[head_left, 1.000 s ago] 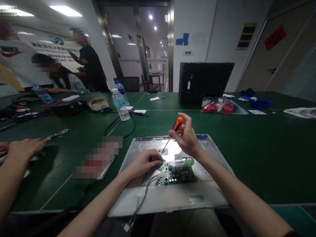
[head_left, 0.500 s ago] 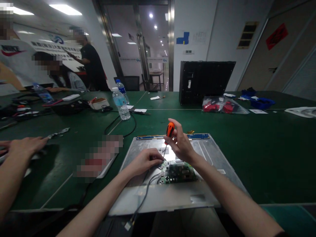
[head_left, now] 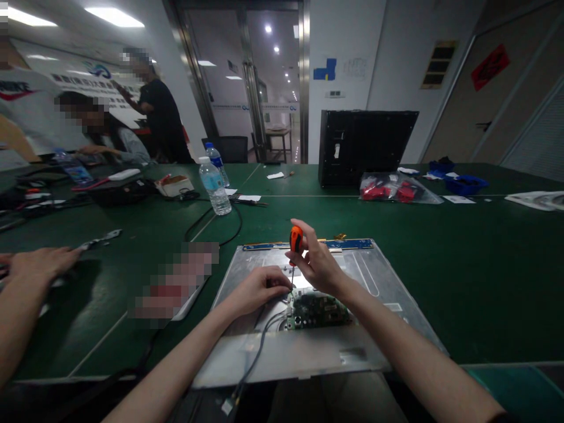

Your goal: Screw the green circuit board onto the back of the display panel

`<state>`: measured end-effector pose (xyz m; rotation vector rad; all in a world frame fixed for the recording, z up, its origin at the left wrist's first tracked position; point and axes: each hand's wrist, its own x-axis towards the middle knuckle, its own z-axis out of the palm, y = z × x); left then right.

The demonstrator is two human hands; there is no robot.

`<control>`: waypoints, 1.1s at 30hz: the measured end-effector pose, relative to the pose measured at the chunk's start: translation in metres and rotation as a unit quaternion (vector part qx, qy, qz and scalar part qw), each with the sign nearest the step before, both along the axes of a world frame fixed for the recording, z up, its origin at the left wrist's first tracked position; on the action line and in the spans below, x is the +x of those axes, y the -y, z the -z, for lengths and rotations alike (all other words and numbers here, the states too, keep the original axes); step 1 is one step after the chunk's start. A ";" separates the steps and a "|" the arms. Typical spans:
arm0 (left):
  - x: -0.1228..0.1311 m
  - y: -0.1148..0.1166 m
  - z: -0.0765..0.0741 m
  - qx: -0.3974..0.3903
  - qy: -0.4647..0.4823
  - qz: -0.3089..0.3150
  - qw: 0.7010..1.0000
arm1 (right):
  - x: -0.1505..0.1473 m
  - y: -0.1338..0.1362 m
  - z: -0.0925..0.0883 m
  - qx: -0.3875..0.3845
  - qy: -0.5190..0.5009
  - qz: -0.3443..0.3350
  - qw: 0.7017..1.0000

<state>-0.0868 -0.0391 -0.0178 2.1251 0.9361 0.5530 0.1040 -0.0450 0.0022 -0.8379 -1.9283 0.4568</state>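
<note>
My right hand (head_left: 318,264) grips an orange and black screwdriver (head_left: 295,241), its shaft nearly upright. The tip meets the upper left corner of a green circuit board (head_left: 321,309). Beside that tip, my left hand (head_left: 261,288) has its fingers curled together at the board's corner; what they pinch, if anything, is hidden. The board lies on a flat metal panel (head_left: 374,305) with a blue strip board (head_left: 352,244) along its far edge. Dark cables (head_left: 259,352) run from the board's left side over the near edge, ending in a white plug (head_left: 227,405).
Another person's hand (head_left: 39,264) rests on the green table at left, by metal parts. Two water bottles (head_left: 214,187), a black box-like case (head_left: 368,147), a plastic bag of red items (head_left: 396,189) and blue trays (head_left: 465,184) stand farther back. A blurred flat object (head_left: 178,282) lies left of the panel.
The screwdriver has swung from a slant to nearly upright, as my right hand moved slightly left and down. My left hand stays at the board's corner.
</note>
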 end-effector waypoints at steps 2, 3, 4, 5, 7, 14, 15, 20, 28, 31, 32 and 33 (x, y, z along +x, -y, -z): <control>0.000 0.000 0.000 0.000 0.000 0.000 1.000 | 0.000 0.000 0.000 0.004 -0.002 -0.002 1.000; 0.000 0.000 0.000 0.000 -0.001 -0.001 1.000 | 0.000 0.000 0.000 0.006 -0.004 -0.001 1.000; 0.000 0.000 0.000 -0.001 -0.003 -0.001 1.000 | 0.000 0.000 0.001 0.008 -0.004 -0.001 1.000; 0.000 0.001 0.001 -0.001 -0.004 -0.001 1.000 | 0.000 0.000 0.001 0.009 -0.003 0.000 1.000; 0.000 0.001 0.001 -0.001 -0.007 -0.001 1.000 | 0.000 0.001 0.001 0.011 -0.002 -0.001 1.000; -0.001 0.000 0.002 0.002 0.005 -0.001 1.000 | 0.000 0.001 0.001 0.019 -0.013 -0.006 1.000; -0.002 0.000 0.002 0.003 0.007 -0.001 1.000 | 0.000 0.001 0.001 0.024 -0.012 -0.005 1.000; -0.001 0.000 0.000 0.013 -0.009 0.002 1.000 | 0.000 0.001 0.001 0.054 -0.003 -0.010 0.998; 0.002 0.008 -0.013 0.036 -0.075 -0.004 0.997 | -0.002 -0.001 0.004 0.072 -0.002 0.002 0.997; 0.000 0.019 -0.023 0.074 -0.139 0.000 0.988 | -0.003 -0.001 0.003 0.073 0.004 0.001 0.997; -0.001 0.024 -0.025 0.086 -0.155 0.002 0.984 | -0.003 -0.001 0.003 0.072 0.007 0.002 0.997; -0.002 0.030 -0.025 0.097 -0.168 0.000 0.981 | -0.003 -0.001 0.003 0.073 0.009 0.003 0.997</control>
